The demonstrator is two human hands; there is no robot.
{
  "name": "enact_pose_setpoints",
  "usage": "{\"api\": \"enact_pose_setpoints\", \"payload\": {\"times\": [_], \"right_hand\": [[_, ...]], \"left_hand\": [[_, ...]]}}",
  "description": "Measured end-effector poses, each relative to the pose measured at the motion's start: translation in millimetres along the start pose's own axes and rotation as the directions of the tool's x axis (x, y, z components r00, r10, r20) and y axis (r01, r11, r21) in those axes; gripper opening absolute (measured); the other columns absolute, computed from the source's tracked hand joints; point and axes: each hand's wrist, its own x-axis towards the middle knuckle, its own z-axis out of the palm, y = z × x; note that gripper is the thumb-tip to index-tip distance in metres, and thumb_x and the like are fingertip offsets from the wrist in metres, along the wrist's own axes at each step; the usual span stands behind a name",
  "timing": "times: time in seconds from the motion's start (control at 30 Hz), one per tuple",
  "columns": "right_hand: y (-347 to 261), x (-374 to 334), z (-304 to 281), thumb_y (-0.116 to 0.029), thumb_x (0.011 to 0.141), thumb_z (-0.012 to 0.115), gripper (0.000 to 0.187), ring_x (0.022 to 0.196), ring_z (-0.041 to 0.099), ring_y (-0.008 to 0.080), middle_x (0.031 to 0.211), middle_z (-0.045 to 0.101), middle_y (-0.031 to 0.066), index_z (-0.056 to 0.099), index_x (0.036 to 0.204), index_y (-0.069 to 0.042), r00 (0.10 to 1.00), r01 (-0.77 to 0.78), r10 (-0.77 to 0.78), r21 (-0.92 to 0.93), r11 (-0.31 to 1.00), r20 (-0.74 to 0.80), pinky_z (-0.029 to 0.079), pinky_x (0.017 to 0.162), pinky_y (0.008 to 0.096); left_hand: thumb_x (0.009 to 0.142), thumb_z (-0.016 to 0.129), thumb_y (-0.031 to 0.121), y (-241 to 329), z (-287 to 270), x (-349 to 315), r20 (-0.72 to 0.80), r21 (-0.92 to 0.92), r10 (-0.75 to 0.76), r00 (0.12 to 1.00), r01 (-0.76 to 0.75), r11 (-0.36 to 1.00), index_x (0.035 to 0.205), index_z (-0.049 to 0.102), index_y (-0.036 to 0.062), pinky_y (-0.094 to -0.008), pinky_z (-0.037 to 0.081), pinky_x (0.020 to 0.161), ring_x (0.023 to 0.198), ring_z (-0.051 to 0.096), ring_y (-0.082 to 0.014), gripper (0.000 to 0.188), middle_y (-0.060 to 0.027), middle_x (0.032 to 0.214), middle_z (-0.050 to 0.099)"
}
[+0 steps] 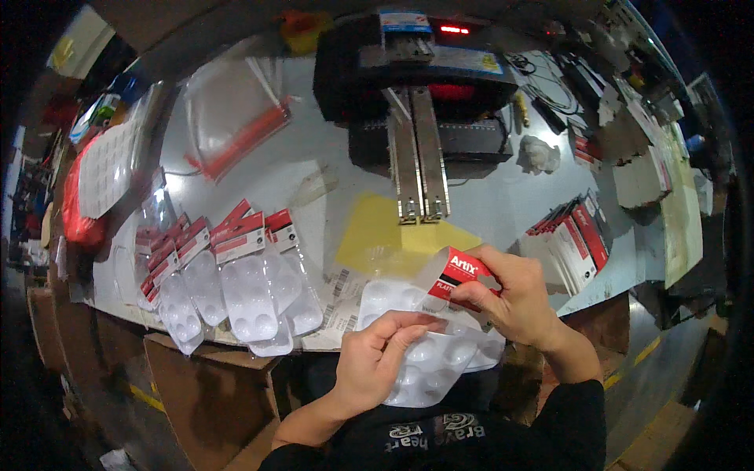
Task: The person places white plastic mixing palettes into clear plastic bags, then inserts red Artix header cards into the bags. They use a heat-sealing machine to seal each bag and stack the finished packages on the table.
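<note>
One white paint palette (428,363), likely light, slick and flexible, best held by its rim, overhangs the worktop (495,188), left grip (377,359) pinching its upper end, right grip (518,294) clasping a red header card (462,267).

The palette (428,367) is of white plastic, with round shallow wells; it is tilted, and its upper end is at the fingers of the left hand (375,357). Thin clear plastic (457,317) shows at this end. The card (458,269), red, black and white, is bent and stands just above, pinched in the right hand (512,297).
</note>
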Motion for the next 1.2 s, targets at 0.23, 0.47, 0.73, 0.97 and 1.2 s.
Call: {"api": "enact_pose_setpoints", "payload": {"times": [0.23,0.47,0.73,0.97,1.2], "right_hand": [[-0.2,2.6,-2.2,-0.028,0.074,0.075,0.029,0.051,0.058,0.0234,0.065,0.060,0.0114,0.063,0.083,-0.003,0.995,-0.010,-0.002,0.125,0.992,0.101,0.044,0.048,0.0304],[1.9,2.9,2.8,-0.026,0.078,0.071,0.024,0.050,0.059,0.0231,0.063,0.060,0.0118,0.064,0.081,-0.003,0.999,-0.011,0.008,0.094,0.995,0.035,0.043,0.045,0.0309],[2.1,0.4,-6.2,-0.023,0.081,0.068,0.018,0.049,0.057,0.0217,0.061,0.058,0.0097,0.065,0.079,-0.005,0.988,0.112,-0.122,0.102,0.988,0.098,0.043,0.045,0.0317],[13.2,-2.7,-10.0,-0.022,0.081,0.068,0.021,0.055,0.062,0.0180,0.068,0.062,0.0101,0.065,0.083,-0.001,0.999,-0.047,0.042,0.190,0.981,0.031,0.046,0.050,0.0305],[18.8,-24.0,-8.7,-0.013,0.088,0.060,0.017,0.060,0.064,0.0107,0.076,0.067,0.0079,0.068,0.090,0.003,0.782,-0.621,0.407,0.523,0.584,0.472,0.046,0.046,0.0208]], "left_hand": [[0.092,0.054,0.012,-10.9,-4.8,0.9,-0.021,0.049,-0.032,0.999,0.033,0.998,0.100,0.062,-0.0006,-0.0216,0.047,0.064,0.072,0.060,-0.0066,0.017,-0.0073,0.085,0.069],[0.090,0.057,0.012,-8.2,-1.1,0.7,-0.090,0.134,0.101,0.991,-0.089,0.987,0.095,0.063,0.0009,-0.0229,0.041,0.053,0.056,0.050,-0.0067,0.014,-0.0066,0.067,0.062],[0.090,0.058,0.012,-7.1,2.7,2.6,-0.079,0.211,0.040,0.996,-0.023,0.977,0.093,0.064,0.0012,-0.0239,0.039,0.049,0.053,0.048,-0.0068,0.013,-0.0076,0.060,0.056],[0.090,0.058,0.013,-8.4,1.3,3.8,-0.194,0.210,0.119,0.974,-0.078,0.975,0.094,0.064,-0.0008,-0.0221,0.038,0.052,0.058,0.046,-0.0038,0.016,-0.0022,0.062,0.057],[0.093,0.055,0.015,-18.8,-14.9,11.5,-0.343,0.021,0.075,0.936,-0.072,0.997,0.095,0.064,-0.0048,-0.0185,0.039,0.063,0.071,0.048,-0.0040,0.021,0.0015,0.078,0.061]]}}
